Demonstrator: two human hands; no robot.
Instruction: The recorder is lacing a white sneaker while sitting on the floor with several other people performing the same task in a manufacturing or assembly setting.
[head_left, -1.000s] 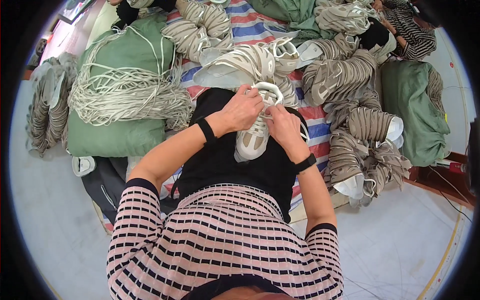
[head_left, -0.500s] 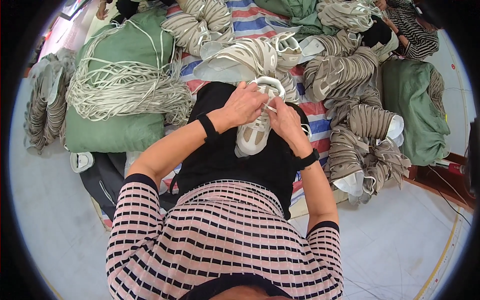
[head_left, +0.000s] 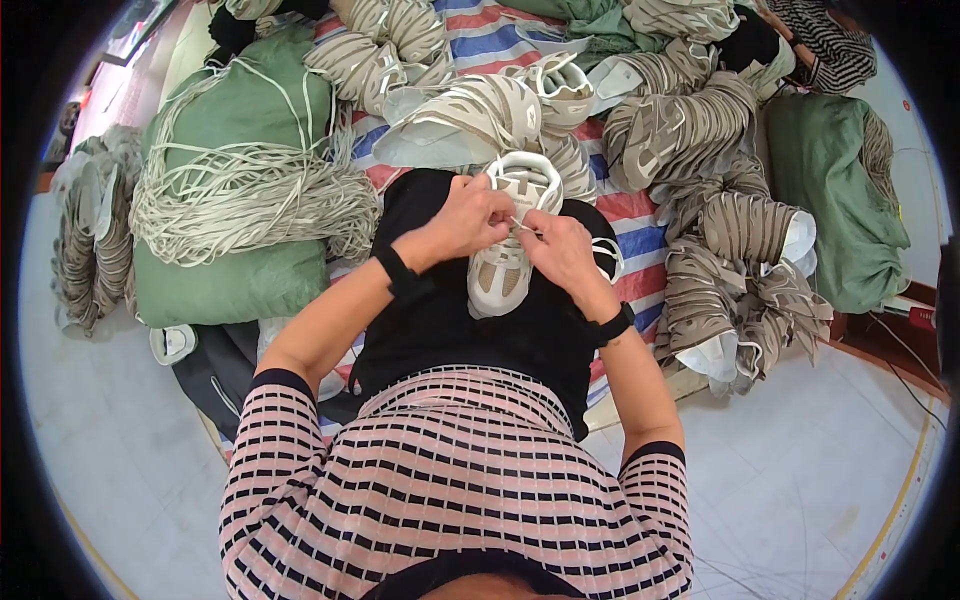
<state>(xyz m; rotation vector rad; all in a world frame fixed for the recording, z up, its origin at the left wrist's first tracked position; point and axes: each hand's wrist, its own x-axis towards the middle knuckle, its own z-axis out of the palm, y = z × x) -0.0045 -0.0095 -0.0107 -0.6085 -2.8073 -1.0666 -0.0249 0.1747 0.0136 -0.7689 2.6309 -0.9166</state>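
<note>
Shoe (head_left: pixel 500 278) rests on the black-clothed lap (head_left: pixel 430 335), and over its front part the left hand (head_left: pixel 466 216) and the right hand (head_left: pixel 562 246) both pinch what seems to be a pale lace (head_left: pixel 516 222).

White-and-beige sneaker (head_left: pixel 504 270) partly hidden behind the hands (head_left: pixel 561 248)
</note>
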